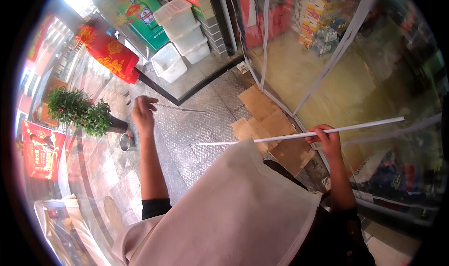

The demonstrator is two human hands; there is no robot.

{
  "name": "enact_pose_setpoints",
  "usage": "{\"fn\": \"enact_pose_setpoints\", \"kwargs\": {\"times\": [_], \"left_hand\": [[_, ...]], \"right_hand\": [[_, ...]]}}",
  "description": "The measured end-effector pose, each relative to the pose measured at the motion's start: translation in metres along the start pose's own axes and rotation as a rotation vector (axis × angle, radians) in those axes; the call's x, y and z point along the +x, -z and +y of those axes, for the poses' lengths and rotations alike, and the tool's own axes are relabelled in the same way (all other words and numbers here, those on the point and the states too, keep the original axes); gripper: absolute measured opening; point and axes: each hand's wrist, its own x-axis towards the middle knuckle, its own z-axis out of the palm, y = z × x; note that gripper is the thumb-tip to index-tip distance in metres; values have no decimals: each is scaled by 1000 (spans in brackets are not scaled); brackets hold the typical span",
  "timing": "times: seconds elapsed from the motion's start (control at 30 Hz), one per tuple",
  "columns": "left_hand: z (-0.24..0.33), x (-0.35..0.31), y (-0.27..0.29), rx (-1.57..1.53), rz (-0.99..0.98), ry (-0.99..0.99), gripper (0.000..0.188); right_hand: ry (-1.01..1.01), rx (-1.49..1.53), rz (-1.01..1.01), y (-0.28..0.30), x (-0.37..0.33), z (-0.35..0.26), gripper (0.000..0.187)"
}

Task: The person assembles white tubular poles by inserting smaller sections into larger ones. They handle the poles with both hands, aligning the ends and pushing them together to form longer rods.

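Note:
My right hand (326, 140) is closed around a long, straight white rod (280, 138). The rod lies nearly level across the view, above pieces of flattened cardboard and in front of the pale pink apron that I wear (234, 200). Farther left, my left hand (143, 112) is raised with bent fingers. A thin, pale stick (182, 109) runs rightward from its fingertips, apparently pinched there. The exact grip is partly hidden by the fingers. The two sticks are apart from each other.
Clear plastic curtains (322, 79) with pale seams hang at the right. Flattened cardboard (264, 125) covers part of the textured floor (182, 144). White plastic bins (169, 64) stand at the back. At left are potted plants (91, 114), a metal bucket (126, 142) and a red flowered cloth (110, 53).

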Motion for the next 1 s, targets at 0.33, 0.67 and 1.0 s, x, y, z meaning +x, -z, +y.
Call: {"fn": "enact_pose_setpoints", "kwargs": {"times": [0.33, 0.67, 1.0], "left_hand": [[16, 9, 78, -1104, 130, 160, 25], [-11, -47, 0, -1241, 4, 566, 24], [-59, -86, -35, -1080, 96, 755, 25]], "right_hand": [[77, -39, -23, -22, 34, 97, 30], [237, 159, -425, -115, 66, -30, 59], [156, 74, -568, -89, 56, -37, 43]]}}
